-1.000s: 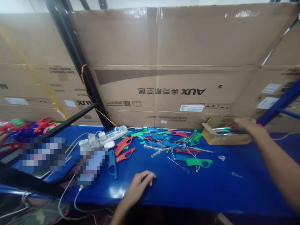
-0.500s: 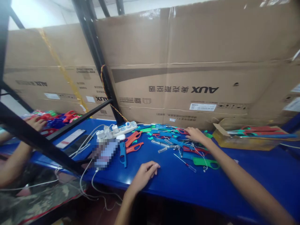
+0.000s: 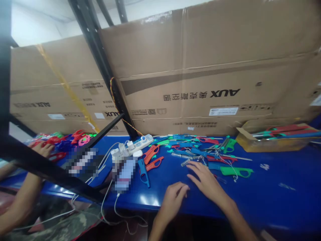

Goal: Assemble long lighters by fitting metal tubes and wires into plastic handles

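Observation:
My left hand (image 3: 174,199) is at the front of the blue table (image 3: 276,194), thumb and fingers drawn together; whatever lies inside, if anything, is hidden. To its right, my right hand (image 3: 207,182) reaches over the tabletop with fingers apart. Its fingertips are close to a clear plastic tube (image 3: 185,163); I cannot tell whether they touch. Behind the hands spreads a pile of long-necked lighter parts: a green handle (image 3: 237,171), a red handle (image 3: 218,158), blue handles and thin metal rods. Left of the pile lie an orange-red handle (image 3: 154,164) and a blue handle (image 3: 143,173).
An open carton (image 3: 273,144) of lighter parts stands at the back right. A white power strip (image 3: 141,144) and a charging phone (image 3: 125,175) lie left. Beyond the black metal frame (image 3: 95,63), another person's hand (image 3: 42,149) touches red and blue plastic pieces. Large cardboard stands behind.
My right hand has drawn back from the far side of the pile toward the front, closer to my left hand. The view has shifted slightly left.

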`<state>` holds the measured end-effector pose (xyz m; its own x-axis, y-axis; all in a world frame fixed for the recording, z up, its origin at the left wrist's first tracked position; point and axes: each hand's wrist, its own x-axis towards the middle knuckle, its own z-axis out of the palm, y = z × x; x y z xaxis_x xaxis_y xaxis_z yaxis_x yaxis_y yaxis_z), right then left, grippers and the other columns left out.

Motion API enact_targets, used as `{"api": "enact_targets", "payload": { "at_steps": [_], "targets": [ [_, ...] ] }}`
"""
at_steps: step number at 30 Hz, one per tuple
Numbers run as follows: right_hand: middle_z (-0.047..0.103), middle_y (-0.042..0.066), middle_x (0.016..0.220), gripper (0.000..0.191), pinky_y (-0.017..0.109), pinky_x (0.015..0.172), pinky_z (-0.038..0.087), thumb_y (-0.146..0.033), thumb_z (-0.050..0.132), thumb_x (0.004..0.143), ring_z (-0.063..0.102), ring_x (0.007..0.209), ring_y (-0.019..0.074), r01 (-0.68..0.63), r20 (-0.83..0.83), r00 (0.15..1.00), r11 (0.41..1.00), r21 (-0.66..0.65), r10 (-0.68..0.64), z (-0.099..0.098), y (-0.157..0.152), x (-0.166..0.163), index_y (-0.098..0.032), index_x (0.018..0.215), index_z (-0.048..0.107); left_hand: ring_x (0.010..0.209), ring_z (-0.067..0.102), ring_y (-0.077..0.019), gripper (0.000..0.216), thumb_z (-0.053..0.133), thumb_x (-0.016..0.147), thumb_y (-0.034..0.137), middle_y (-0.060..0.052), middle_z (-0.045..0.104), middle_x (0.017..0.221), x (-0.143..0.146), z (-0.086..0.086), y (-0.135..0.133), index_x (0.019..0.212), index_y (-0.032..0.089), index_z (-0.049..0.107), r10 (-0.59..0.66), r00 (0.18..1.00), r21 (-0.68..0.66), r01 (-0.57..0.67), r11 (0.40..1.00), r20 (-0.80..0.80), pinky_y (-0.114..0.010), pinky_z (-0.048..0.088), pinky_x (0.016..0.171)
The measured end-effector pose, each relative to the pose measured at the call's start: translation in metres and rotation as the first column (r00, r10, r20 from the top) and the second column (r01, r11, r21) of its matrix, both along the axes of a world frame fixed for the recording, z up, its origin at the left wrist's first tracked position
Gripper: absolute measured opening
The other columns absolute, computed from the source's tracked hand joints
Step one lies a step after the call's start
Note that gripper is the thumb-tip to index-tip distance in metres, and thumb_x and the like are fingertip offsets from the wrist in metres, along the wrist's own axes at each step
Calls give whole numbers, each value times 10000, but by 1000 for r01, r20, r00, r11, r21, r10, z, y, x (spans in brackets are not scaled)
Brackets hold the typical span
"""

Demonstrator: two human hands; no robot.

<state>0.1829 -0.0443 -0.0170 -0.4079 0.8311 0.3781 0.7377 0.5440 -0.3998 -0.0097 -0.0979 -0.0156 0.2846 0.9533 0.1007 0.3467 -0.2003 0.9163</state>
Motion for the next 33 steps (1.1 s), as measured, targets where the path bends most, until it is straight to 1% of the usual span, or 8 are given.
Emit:
{"api": "enact_targets", "payload": {
  "at_steps": [3,7,10,11,15,20,27,33],
  "targets": [
    [648,74,1297,268,459,1033,478,-358,507,996,589,1218,263,138,-180,972,988,-67,-148,-21,-35,-1,-281,1197,667,759,588,-170,425,421,1037,400,-28,628,763,0,-4,0,774,175,668,-14,1000,26,14,1000,-12,-258,422,759],
    [705,69,1136,245,442,987,505,-317,481,1005,639,1105,254,153,-340,923,983,-98,-178,-29,-54,2,-280,1086,709,855,627,-192,337,438,1030,394,-61,669,903,1,-7,2,973,189,700,-14,1000,97,13,995,4,-271,465,799],
    [715,72,1071,246,412,942,529,-338,484,1004,652,1054,251,117,-436,885,984,-133,-164,-21,-55,3,-269,1042,718,954,650,-191,332,401,1038,368,-73,671,1034,-8,-1,19,1048,201,689,153,978,276,-110,955,-140,-253,511,792],
    [718,77,1056,253,409,931,534,-355,486,1003,656,1039,254,110,-461,871,982,-152,-169,-18,-55,3,-262,1024,720,980,649,-191,332,389,1038,358,-68,665,1054,-14,4,30,1052,213,687,241,931,357,-134,924,-273,-260,517,826],
    [731,92,1024,318,406,906,538,-410,462,1010,668,997,259,84,-489,852,970,-226,-188,-10,-54,4,-244,993,732,1108,566,-288,228,498,972,295,-126,606,1120,-45,24,89,998,184,695,455,790,418,-280,864,-412,-426,432,1022],
    [746,50,1001,302,399,972,498,-410,480,1007,678,970,227,15,-455,880,966,-257,-135,-8,-54,6,-267,1004,746,1159,480,-407,151,604,877,208,-201,590,1078,-65,29,136,967,115,684,573,560,403,-407,820,-599,-513,445,934],
    [742,43,994,306,402,980,477,-423,469,1010,674,976,231,-12,-475,870,958,-287,-131,-6,-56,5,-280,990,739,1157,491,-370,242,506,932,208,-205,570,1181,-65,24,137,1112,100,626,608,398,455,-416,787,-687,-443,456,881],
    [741,37,996,298,418,1009,450,-425,484,1003,670,970,229,-35,-501,855,950,-310,-132,-8,-54,5,-282,984,745,1083,548,-353,217,443,924,151,-170,652,1073,-68,21,137,995,140,647,645,440,489,-423,763,-625,-464,425,905]
  ]
}}
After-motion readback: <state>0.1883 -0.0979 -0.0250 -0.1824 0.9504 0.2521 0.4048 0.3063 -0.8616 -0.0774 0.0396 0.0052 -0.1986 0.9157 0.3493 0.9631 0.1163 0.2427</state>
